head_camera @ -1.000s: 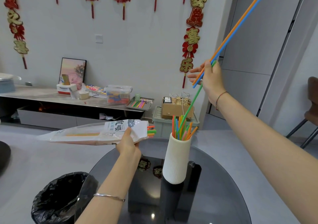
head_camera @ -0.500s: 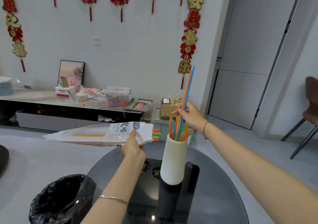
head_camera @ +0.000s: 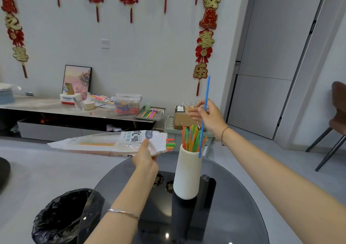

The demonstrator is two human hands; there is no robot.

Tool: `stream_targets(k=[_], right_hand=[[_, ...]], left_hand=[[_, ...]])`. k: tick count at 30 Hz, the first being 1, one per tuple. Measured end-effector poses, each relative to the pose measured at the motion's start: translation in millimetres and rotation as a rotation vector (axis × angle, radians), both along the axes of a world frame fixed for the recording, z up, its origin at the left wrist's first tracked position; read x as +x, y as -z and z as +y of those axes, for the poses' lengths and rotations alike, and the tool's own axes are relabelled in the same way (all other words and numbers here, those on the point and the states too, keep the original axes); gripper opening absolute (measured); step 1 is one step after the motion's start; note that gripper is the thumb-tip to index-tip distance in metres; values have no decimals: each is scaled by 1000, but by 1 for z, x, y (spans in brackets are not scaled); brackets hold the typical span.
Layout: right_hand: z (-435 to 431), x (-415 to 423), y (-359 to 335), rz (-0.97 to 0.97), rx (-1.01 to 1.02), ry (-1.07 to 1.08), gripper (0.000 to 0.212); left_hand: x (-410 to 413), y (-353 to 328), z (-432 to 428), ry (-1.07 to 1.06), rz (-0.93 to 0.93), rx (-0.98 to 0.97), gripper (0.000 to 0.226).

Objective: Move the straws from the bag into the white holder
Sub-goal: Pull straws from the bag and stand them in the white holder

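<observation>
Being light and bendy, the blue straw, seen outside the white holder across the spread fingers of the right hand (grip cannot be told), is best pinched mid-length, while the bag is gripped by the left hand.

Subject: one person, seen as two arms only. The left forearm and the right forearm are bare for their whole visible length, up to the frame edge.

Left wrist: one thin silver bangle, a narrow, polished band that catches the light and sits loose on the wrist.

Right wrist: one red cord bracelet, thread-thin and dark red.

The left hand and the right hand are both bare.
</observation>
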State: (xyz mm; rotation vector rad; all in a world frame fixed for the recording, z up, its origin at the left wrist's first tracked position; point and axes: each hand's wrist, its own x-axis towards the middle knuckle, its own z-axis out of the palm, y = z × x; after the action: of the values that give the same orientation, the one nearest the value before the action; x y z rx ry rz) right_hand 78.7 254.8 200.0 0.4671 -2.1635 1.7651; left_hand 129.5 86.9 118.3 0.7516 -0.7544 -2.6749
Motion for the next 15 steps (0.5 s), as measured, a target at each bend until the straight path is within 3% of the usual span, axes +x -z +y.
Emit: stream_targets(k=[7,11,15], right_hand=[[-6,0,-13,84,-318,9,22],[-5,-3,3,46,-150,71,10],[2,-3,15,42,-78,143,24]], left_hand=[[0,-1,-2,-4,11,-2,51],[1,-2,-2,-1,13,0,52],[2,-1,-1,5,20,-3,51]])
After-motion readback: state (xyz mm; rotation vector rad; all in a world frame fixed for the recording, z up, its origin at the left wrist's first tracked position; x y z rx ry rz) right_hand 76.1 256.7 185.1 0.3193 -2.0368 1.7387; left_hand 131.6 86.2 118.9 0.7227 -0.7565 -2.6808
